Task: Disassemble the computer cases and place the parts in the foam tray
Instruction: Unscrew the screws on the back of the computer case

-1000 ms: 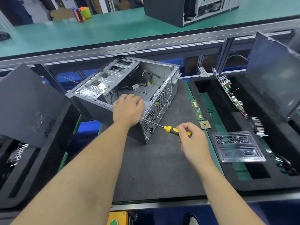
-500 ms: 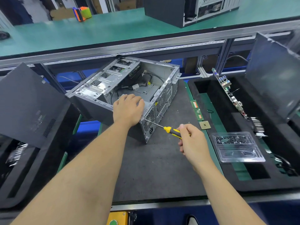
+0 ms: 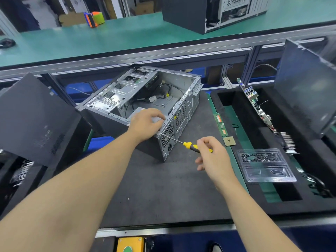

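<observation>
Left hand: Firstly, the left hand (image 3: pixel 146 124) is laid over the near top edge of the open computer case (image 3: pixel 145 104), fingers curled down over the rim so that the case is gripped and steadied.
Right hand: the right hand (image 3: pixel 211 157) is closed around the yellow-and-black handle of a screwdriver (image 3: pixel 189 145); the handle is pinched by the thumb and curled fingers, and the metal tip is set against the perforated rear panel of the case, just below the left hand.
Case position: the case is lain on its side on a dark mat (image 3: pixel 160 188), directly under the left hand and just beyond the right hand; its side is off and cables are seen inside.
Foam tray: one black foam tray (image 3: pixel 254 202) is found to the right of the right hand, with a motherboard (image 3: pixel 256 106) stood on edge in it.
Small parts: one memory stick (image 3: pixel 220 124) and one processor chip (image 3: pixel 229 141) are laid just beyond the right hand; one clear plastic tray (image 3: pixel 265 165) holding dark screws is set to its right.
Panels: two dark side panels are leaned upright, one (image 3: pixel 34 120) left of the left hand, one (image 3: pixel 305 88) far right of the right hand.
Second case: one more case (image 3: pixel 209 11) is stood on the green bench well beyond both hands, cut off by the top edge.
Hard to see: the screw under the tip cannot be made out; the left fingertips are hidden inside the case.
</observation>
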`<state>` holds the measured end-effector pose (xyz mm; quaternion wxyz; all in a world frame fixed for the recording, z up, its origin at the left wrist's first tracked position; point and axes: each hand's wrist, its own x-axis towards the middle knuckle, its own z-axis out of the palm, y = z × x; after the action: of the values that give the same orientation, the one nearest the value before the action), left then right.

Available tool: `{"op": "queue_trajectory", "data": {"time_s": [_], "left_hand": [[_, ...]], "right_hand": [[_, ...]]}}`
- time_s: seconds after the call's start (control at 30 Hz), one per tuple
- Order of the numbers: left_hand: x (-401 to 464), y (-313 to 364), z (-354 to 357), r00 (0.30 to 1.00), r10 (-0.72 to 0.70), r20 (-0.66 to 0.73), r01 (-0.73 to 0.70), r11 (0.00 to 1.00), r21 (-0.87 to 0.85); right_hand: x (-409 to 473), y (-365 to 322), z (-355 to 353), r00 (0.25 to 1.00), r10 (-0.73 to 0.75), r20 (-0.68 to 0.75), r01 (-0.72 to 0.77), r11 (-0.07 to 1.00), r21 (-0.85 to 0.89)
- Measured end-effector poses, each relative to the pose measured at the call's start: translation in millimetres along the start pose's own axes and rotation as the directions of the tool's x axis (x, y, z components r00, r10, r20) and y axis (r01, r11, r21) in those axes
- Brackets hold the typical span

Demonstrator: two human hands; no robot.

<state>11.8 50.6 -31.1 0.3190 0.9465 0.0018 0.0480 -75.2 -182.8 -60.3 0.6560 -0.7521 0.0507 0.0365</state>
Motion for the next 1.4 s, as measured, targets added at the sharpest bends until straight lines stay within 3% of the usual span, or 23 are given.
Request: {"op": "queue_trajectory", "data": {"time_s": [0.1, 0.2, 0.3, 0.43, 0.67, 0.77, 0.87, 0.97, 1.03, 1.1, 1.17, 1.2, 1.27, 1.4], "left_hand": [[2.8, 10.5, -21.6, 0.981, -0.028, 0.191, 0.057, 0.987, -0.148], [6.7, 24.8, -38.6, 0.912, 0.052, 0.407, -0.099, 0.990, 0.096], [6.7, 36.2, -40.6, 0.848, 0.042, 0.528, -0.241, 0.918, 0.315], [4.3, 57.0, -39.1, 0.833, -0.005, 0.553, -0.333, 0.794, 0.509], [3.3, 87.6, -21.7, 0.867, -0.046, 0.497, -0.414, 0.490, 0.767], [4.0, 93.3, -16.9, 0.868, -0.074, 0.491, -0.418, 0.426, 0.803], [3.2, 95.2, -14.2, 0.870, -0.077, 0.487, -0.412, 0.429, 0.804], [3.2, 85.4, -8.9, 0.864, 0.005, 0.504, -0.449, 0.464, 0.764], [2.5, 77.5, -1.5, 0.884, 0.103, 0.457, -0.439, 0.519, 0.733], [0.7, 74.0, 11.3, 0.933, 0.168, 0.317, -0.337, 0.711, 0.617], [-4.6, 76.5, 29.0, 0.983, 0.098, 0.154, -0.142, 0.941, 0.307], [-7.5, 78.7, 40.0, 0.994, 0.034, 0.106, -0.048, 0.990, 0.131], [-13.7, 83.0, 64.4, 0.996, -0.054, 0.068, 0.061, 0.993, -0.101], [-27.4, 92.8, 111.6, 0.972, -0.214, 0.102, 0.236, 0.911, -0.338]], "right_hand": [[4.0, 4.5, -0.8, 0.994, 0.110, 0.029, -0.108, 0.993, -0.049], [2.7, 5.3, 0.4, 1.000, 0.028, -0.014, -0.028, 0.998, -0.058], [0.3, -1.3, -0.1, 0.994, -0.092, -0.051, 0.089, 0.994, -0.067], [-1.5, -6.2, -4.5, 0.986, -0.165, -0.012, 0.163, 0.979, -0.125], [-3.1, -2.1, -4.9, 0.989, -0.145, -0.013, 0.142, 0.981, -0.132], [-1.6, 0.7, -4.9, 0.989, -0.146, -0.020, 0.143, 0.985, -0.096], [-1.1, 7.0, -6.9, 0.996, -0.086, -0.026, 0.086, 0.996, -0.004], [0.2, 14.8, -12.0, 0.999, -0.008, -0.054, 0.013, 0.995, 0.097], [3.2, 19.6, -14.4, 0.991, 0.098, -0.093, -0.071, 0.964, 0.258], [7.1, 24.4, -17.8, 0.967, 0.223, -0.121, -0.157, 0.901, 0.405], [10.2, 29.6, -22.0, 0.942, 0.310, -0.125, -0.209, 0.838, 0.503], [11.6, 31.6, -23.6, 0.932, 0.341, -0.125, -0.227, 0.815, 0.533], [14.3, 34.8, -27.7, 0.916, 0.375, -0.144, -0.243, 0.803, 0.545], [23.3, 34.9, -42.1, 0.922, 0.315, -0.226, -0.166, 0.848, 0.504]]}}
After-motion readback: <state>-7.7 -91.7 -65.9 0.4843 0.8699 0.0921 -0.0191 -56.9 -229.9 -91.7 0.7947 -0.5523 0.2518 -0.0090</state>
